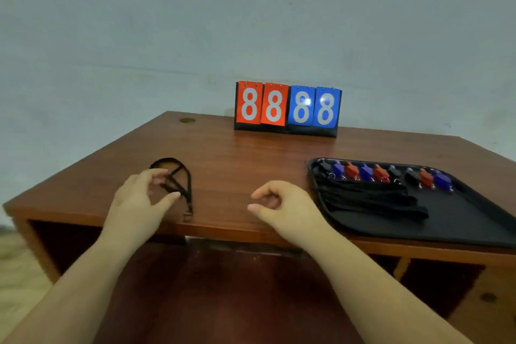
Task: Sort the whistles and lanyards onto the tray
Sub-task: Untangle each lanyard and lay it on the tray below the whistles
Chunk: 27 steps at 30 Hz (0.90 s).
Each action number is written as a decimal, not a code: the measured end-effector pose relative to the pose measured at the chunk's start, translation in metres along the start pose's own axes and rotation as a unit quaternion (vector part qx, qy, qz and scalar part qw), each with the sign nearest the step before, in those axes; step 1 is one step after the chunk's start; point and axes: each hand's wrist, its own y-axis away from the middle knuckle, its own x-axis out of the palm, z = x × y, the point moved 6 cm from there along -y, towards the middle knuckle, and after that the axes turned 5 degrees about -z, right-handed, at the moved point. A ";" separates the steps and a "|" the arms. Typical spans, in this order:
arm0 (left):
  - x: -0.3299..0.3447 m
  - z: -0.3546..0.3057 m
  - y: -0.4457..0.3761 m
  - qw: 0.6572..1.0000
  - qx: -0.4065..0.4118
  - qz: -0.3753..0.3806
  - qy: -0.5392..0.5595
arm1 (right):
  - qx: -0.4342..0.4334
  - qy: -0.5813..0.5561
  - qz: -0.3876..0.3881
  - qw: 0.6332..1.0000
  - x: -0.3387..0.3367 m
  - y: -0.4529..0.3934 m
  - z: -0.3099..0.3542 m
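Observation:
A single black lanyard (187, 177) lies looped on the wooden table (245, 156), its metal clip close to the front edge. My left hand (136, 204) hovers over the loop's left side with fingers and thumb spread apart around the strap; no firm grip shows. My right hand (284, 204) hangs above the table's middle front, fingers loosely curled and holding nothing. At the right, a black tray (460, 223) carries a row of several black, blue and red whistles (381, 172) along its far edge. A bundle of black lanyards (368, 198) lies just in front of them.
A flip scoreboard (287, 107) showing 8s in red and blue stands at the table's back edge against the wall. The tray overhangs towards the right front corner. Open shelves show beneath the tabletop.

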 end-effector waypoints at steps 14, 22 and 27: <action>0.031 0.005 -0.016 0.966 0.130 0.159 -0.155 | 0.021 0.074 -0.010 0.997 0.095 -0.039 0.038; 0.023 -0.005 -0.004 0.968 0.174 0.169 -0.057 | 0.039 -0.079 0.017 0.996 0.078 -0.026 0.028; 0.015 -0.042 0.044 0.960 0.152 0.207 0.116 | 0.054 -0.224 -0.006 0.973 0.035 0.013 0.013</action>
